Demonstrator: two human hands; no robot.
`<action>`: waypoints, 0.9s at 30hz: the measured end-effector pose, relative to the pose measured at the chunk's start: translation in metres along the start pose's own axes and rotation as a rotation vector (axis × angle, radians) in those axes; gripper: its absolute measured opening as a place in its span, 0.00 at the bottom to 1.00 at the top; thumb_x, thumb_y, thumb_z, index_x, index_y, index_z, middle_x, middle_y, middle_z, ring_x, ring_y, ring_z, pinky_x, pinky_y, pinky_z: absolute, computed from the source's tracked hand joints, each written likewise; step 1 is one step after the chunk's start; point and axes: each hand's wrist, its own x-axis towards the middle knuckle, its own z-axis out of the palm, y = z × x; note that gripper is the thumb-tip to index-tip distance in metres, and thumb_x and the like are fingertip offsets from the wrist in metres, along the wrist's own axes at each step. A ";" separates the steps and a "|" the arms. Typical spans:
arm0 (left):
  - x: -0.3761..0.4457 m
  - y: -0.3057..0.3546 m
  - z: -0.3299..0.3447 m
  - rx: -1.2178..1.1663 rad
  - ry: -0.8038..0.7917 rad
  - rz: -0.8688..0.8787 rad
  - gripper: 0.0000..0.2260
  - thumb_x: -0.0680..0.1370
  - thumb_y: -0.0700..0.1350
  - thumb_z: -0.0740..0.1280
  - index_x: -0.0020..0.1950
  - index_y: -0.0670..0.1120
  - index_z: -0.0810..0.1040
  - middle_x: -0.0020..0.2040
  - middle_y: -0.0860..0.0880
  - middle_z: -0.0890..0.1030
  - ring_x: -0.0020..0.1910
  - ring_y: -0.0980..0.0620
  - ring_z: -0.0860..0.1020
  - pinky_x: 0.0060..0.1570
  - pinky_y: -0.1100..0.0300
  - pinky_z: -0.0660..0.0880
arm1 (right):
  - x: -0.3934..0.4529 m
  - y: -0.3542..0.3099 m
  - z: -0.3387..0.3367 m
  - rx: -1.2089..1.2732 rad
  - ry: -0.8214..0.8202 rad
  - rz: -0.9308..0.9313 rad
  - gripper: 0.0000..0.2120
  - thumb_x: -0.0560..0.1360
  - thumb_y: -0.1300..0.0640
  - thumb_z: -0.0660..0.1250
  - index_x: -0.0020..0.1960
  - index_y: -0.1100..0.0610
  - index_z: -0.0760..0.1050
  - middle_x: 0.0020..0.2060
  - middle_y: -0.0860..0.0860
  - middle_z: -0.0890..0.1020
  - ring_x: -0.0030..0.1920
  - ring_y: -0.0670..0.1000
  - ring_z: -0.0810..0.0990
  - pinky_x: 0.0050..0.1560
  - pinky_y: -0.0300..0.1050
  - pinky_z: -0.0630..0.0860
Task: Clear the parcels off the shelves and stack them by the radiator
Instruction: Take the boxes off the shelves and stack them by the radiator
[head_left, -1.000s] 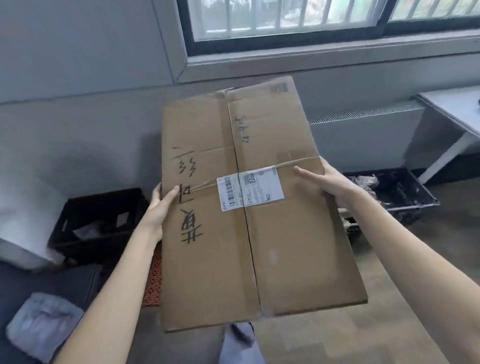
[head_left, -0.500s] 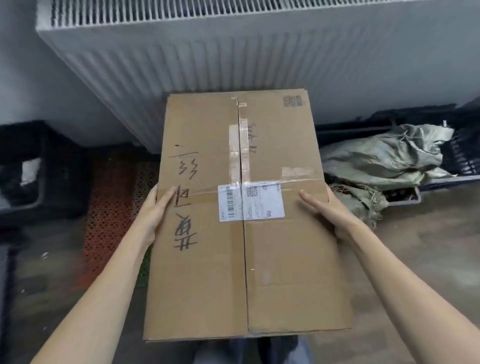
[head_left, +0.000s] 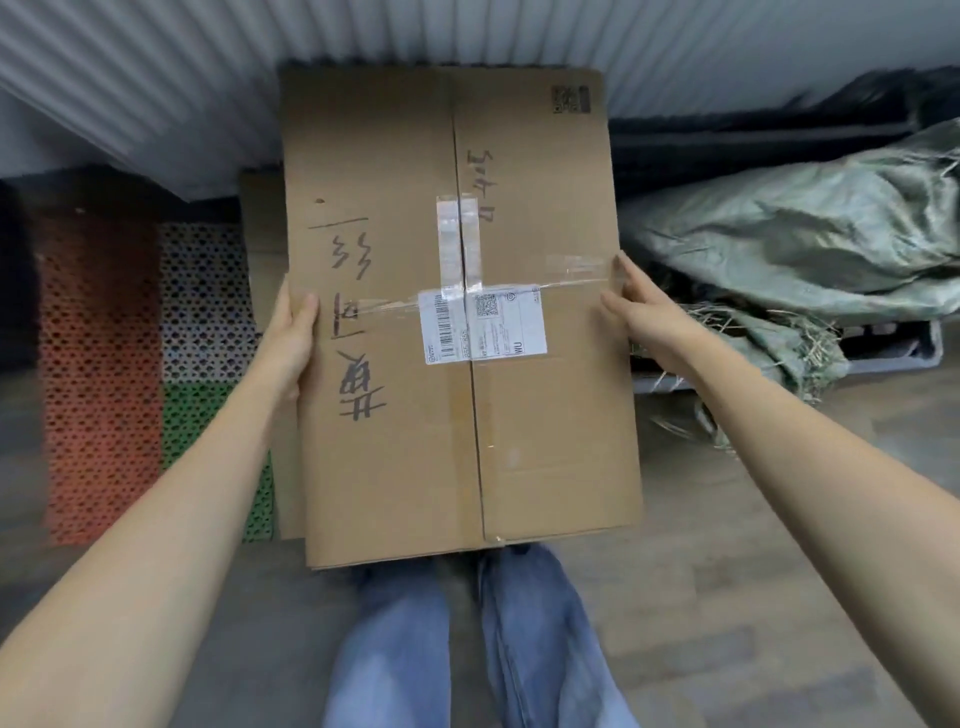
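Observation:
A large flat cardboard parcel (head_left: 395, 441), marked with black handwriting and a white shipping label, lies level in front of the white ribbed radiator (head_left: 156, 78), its far edge close to it. My left hand (head_left: 288, 338) grips its left edge with the thumb on top. At the right edge my right hand (head_left: 644, 317) holds on, thumb tip on the top face; the other fingers are partly hidden. Another cardboard parcel (head_left: 262, 244) peeks out below it on the left. Whether the two touch I cannot tell.
Red (head_left: 98, 364), white (head_left: 202, 301) and green (head_left: 208, 431) perforated mats lie on the floor to the left. A crumpled grey-green sack (head_left: 805, 249) with straw fills a dark crate on the right. My legs in jeans (head_left: 395, 649) stand just behind the parcel.
The view dropped from the window and wall to the radiator's base. The parcel came down and closer to the radiator, with both hands still on its edges. A lower parcel has come into sight.

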 end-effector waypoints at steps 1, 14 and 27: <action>0.005 0.003 0.003 0.017 0.003 0.014 0.23 0.82 0.52 0.53 0.77 0.56 0.51 0.74 0.53 0.63 0.70 0.53 0.65 0.69 0.55 0.62 | 0.006 -0.003 0.000 -0.015 0.010 0.013 0.28 0.81 0.58 0.58 0.77 0.50 0.50 0.75 0.49 0.60 0.73 0.48 0.63 0.74 0.50 0.61; -0.112 0.105 -0.011 0.403 -0.243 -0.124 0.28 0.81 0.42 0.57 0.77 0.54 0.48 0.78 0.47 0.53 0.76 0.45 0.56 0.74 0.48 0.54 | -0.116 -0.122 0.072 -0.168 0.000 -0.029 0.27 0.81 0.51 0.56 0.77 0.52 0.53 0.75 0.51 0.61 0.73 0.50 0.61 0.67 0.41 0.59; -0.482 0.191 -0.291 0.445 0.215 -0.070 0.17 0.82 0.41 0.53 0.71 0.47 0.67 0.68 0.45 0.71 0.61 0.47 0.74 0.50 0.57 0.69 | -0.461 -0.373 0.198 -0.570 -0.724 -0.533 0.20 0.80 0.48 0.58 0.69 0.54 0.69 0.65 0.50 0.75 0.60 0.44 0.72 0.60 0.38 0.65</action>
